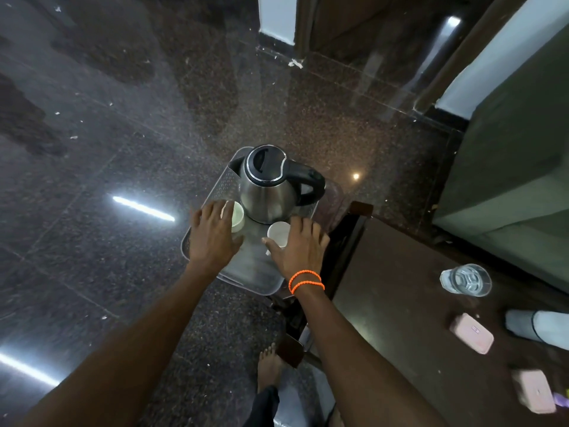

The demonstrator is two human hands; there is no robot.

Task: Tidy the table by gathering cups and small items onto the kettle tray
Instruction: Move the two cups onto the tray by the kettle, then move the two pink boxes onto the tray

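A grey plastic tray (255,266) carries a steel kettle (271,186) with a black lid and handle. Two small white cups stand upright on it in front of the kettle, one at the left (237,214) and one at the right (278,232). My left hand (212,235) lies palm down over the tray's left side, fingers spread, just beside the left cup. My right hand (300,248), with orange bands on the wrist, is spread over the right side, its thumb against the right cup. Neither hand wraps around anything.
The dark wooden table (400,303) stretches to the right of the tray. On it are a clear glass of water (465,280), two pink boxes (471,333) (534,391) and a white item (535,328). A green padded block (508,180) stands beyond. My bare foot (269,365) is on the granite floor.
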